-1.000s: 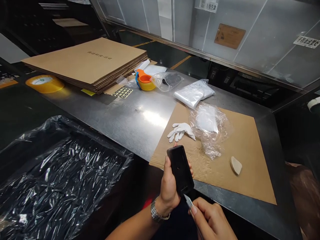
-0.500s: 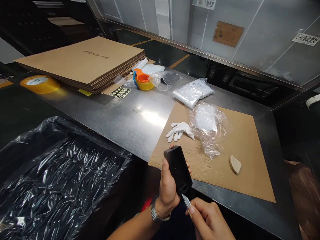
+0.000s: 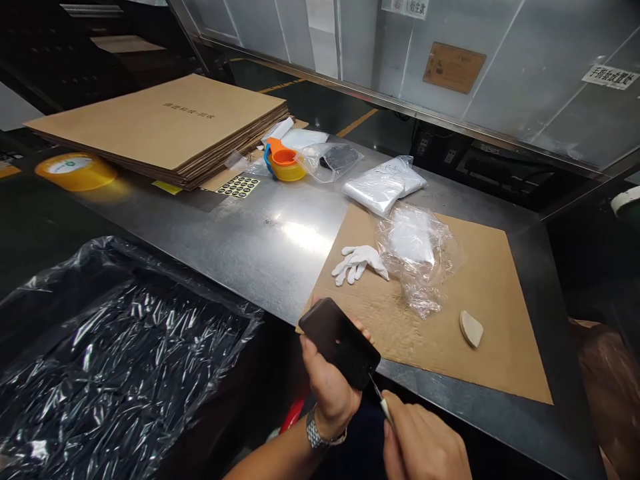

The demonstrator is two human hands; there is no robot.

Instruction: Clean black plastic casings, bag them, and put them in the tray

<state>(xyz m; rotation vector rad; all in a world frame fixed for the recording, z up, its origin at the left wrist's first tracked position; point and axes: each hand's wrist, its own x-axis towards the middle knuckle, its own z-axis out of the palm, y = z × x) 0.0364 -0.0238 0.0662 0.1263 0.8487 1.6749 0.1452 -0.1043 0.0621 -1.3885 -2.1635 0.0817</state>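
Observation:
A black rectangular plastic case (image 3: 340, 341) lies tilted in my left hand (image 3: 330, 387), its fingers wrapped around the sides. My right hand (image 3: 425, 433) grips a craft knife (image 3: 384, 404) with a pale handle and a thin metal blade. The blade's tip is at the case's lower right edge; whether it touches cannot be made out. Beyond the hands, a white glove (image 3: 359, 263) rests on a cardboard sheet (image 3: 480, 267). A beige wedge-shaped pad (image 3: 471, 329) sits farther right on the same sheet.
Crumpled clear plastic bags (image 3: 417, 247) and white wrapped packets (image 3: 383, 185) lie behind the glove. Flat cardboard (image 3: 160, 120) is stacked at the back left, near yellow tape (image 3: 75, 171) and an orange-yellow tape holder (image 3: 285, 163). A bin lined with black plastic (image 3: 125, 360) stands left.
The case has turned and tilted leftward in my left hand, showing its broad face at a flatter angle. The knife has rotated, its blade now meeting the view edge-on near the case's corner.

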